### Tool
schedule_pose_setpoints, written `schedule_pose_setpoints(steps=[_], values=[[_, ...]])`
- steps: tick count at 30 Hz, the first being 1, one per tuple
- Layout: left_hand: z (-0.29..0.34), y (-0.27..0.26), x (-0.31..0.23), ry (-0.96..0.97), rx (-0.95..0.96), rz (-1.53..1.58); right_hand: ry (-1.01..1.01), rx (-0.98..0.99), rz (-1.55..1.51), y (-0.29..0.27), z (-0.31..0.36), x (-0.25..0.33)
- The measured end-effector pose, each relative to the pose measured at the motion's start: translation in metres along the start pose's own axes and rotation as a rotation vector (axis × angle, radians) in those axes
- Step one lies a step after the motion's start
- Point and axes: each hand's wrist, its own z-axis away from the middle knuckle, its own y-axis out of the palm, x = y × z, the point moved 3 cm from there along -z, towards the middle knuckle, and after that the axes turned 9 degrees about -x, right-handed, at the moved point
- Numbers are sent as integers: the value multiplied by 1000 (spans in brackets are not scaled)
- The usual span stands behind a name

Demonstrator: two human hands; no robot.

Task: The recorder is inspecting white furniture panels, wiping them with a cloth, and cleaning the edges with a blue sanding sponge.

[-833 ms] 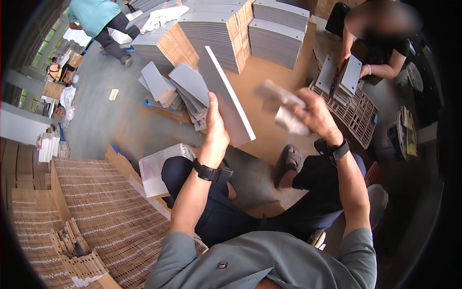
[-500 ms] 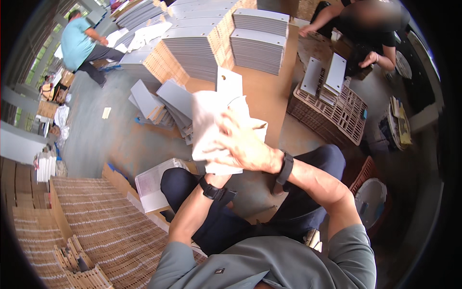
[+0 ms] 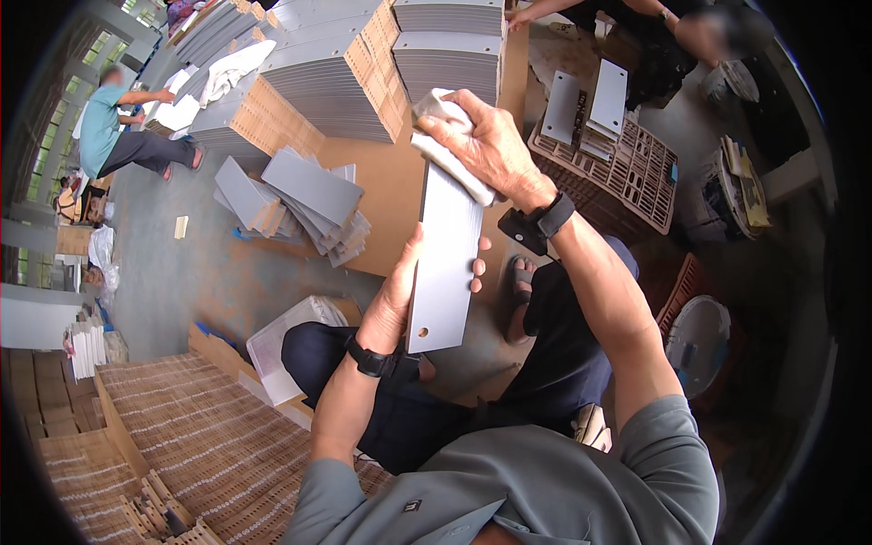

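Observation:
A flat grey panel (image 3: 443, 263) with a small hole near its lower end is held up lengthwise in front of me. My left hand (image 3: 400, 282) grips it round the middle, thumb on the near side and fingertips curling past the right edge. My right hand (image 3: 495, 150) is closed over a bunched white cloth (image 3: 454, 145), which presses against the panel's far end and hides it. Loose grey panels (image 3: 304, 195) lie in a heap beyond my left hand. Tall stacks of grey panels (image 3: 450, 64) stand further off.
Rows of wooden-edged boards (image 3: 209, 427) fill the lower left, beside a white box (image 3: 291, 341). At the right, a brown plastic crate (image 3: 609, 182) carries more panels. A co-worker reaches in at the upper right; another person (image 3: 113, 127) sits far left holding white material.
The cloth was spread over most of the panel; now my right hand has slid it to the far end, baring the grey face. The co-worker on the left has sat more upright.

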Motion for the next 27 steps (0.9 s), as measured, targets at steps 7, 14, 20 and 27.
schedule_pose_setpoints(steps=[7,14,20,27], values=[[12,3,-5,97,95,-30,315,-269,261,-66,-23,-68],[17,0,-18,100,140,46,155,-348,132,-68,-24,-37],[13,0,-14,89,106,61,76,-354,-28,-71,-19,-17],[13,-10,-10,77,137,118,-125,-412,-61,-71,-16,-3]])
